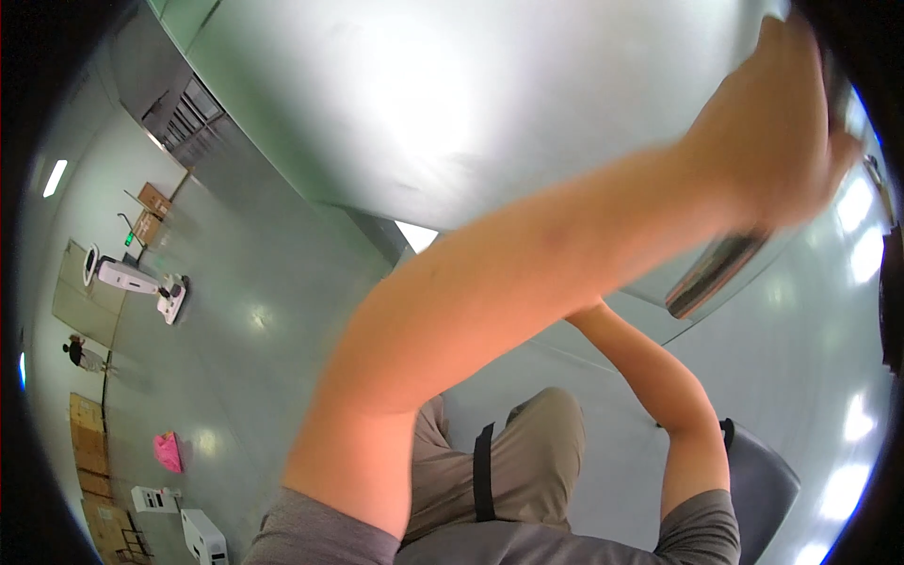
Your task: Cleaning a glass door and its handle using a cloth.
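Observation:
My left arm reaches across to the upper right. There my left hand (777, 132), smeared by motion, is closed round a shiny metal bar handle (716, 271). The bar's lower end shows below the wrist, and dark metal shows beyond the fingers. Alongside it spreads a large pale glass panel (330, 104) with a bright glare. My right forearm (650, 367) rises from the lower right and passes behind the left one. The right hand itself is hidden there, so its fingers and anything in them cannot be seen.
A dark chair back (763, 485) is close by my right side. On the grey floor at left are a white wheeled machine (132, 279), a pink bag (168, 452), white boxes (202, 537) and cardboard boxes (89, 443). Another person (85, 354) is far off by the wall.

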A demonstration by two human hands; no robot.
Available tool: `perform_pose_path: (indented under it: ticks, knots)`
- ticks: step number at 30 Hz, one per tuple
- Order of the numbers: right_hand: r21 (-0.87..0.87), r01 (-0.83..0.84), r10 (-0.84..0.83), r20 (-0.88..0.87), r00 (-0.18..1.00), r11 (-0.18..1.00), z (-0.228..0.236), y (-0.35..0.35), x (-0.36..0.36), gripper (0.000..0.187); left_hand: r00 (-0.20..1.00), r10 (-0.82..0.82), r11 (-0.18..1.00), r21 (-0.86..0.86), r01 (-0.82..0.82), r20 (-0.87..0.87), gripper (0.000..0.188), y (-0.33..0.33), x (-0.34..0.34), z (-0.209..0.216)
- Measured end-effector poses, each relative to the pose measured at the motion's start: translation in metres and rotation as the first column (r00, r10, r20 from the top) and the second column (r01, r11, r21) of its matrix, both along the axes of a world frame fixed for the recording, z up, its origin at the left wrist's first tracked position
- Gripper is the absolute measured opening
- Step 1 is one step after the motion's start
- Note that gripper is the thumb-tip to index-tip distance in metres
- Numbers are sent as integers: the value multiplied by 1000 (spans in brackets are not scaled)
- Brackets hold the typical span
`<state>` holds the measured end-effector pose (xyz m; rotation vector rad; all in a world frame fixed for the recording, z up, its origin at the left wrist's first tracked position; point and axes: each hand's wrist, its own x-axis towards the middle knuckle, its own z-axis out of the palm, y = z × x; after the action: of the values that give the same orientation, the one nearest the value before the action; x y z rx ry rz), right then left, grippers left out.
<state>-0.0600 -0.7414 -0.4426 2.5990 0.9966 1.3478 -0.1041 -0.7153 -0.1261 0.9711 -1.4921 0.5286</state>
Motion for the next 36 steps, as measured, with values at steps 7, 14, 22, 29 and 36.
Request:
perform_pose_path:
  ticks: [7, 14, 22, 29, 36]
  knots:
    - [-227, 20, -12, 37, 999, 974, 10, 30, 16, 34, 491, 423, 822, 95, -561, -762, 22, 137, 22, -244]
    - [-140, -72, 36, -246, 969, 988, 23, 11, 5, 28, 258, 157, 910, 38, -414, -953, 22, 113, 39, -331]
    - [161, -272, 300, -193, 934, 949, 58, -33, -69, 14, 257, 220, 857, 61, -511, -941, 29, 77, 37, -350]
    - [764, 227, -377, 23, 926, 604, -22, -159, -159, 24, 45, 687, 385, 311, -869, -725, 44, 99, 73, -338]
    - [981, -18, -138, -9, 990, -195, 14, -182, -100, 57, -80, 724, 153, 272, -950, -685, 45, 162, 134, -294]
